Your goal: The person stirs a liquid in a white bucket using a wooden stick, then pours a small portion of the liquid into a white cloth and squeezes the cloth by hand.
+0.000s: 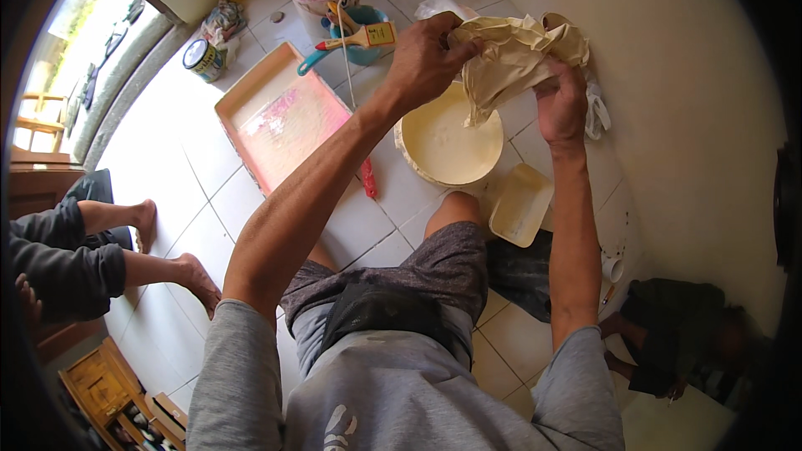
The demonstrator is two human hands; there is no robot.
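White tiled floor fills the middle of the frame, spreading widest between the tray and another person's bare feet at the left; a smooth cream wall bounds it along the upper right, close beyond the hands. Left of centre lies the broad rectangular paint tray, shallow, its pale surface streaked with glossy pink. At upper centre-right stands a round, cream-coloured bucket, and toward the top edge a pink-smeared bucket. The crumpled tan sheet, thin and sharply creased, whether paper or plastic I cannot tell, hangs in the upper right, overlapping the cream-coloured bucket's far rim in view. It spans between both hands: the left hand pinches its left edge between thumb and fingers, and the right hand grips its lower right side. Right of centre sits a yellowish tub with rounded corners. Smallest is a flat paintbrush, with a wooden handle, left of the left hand.
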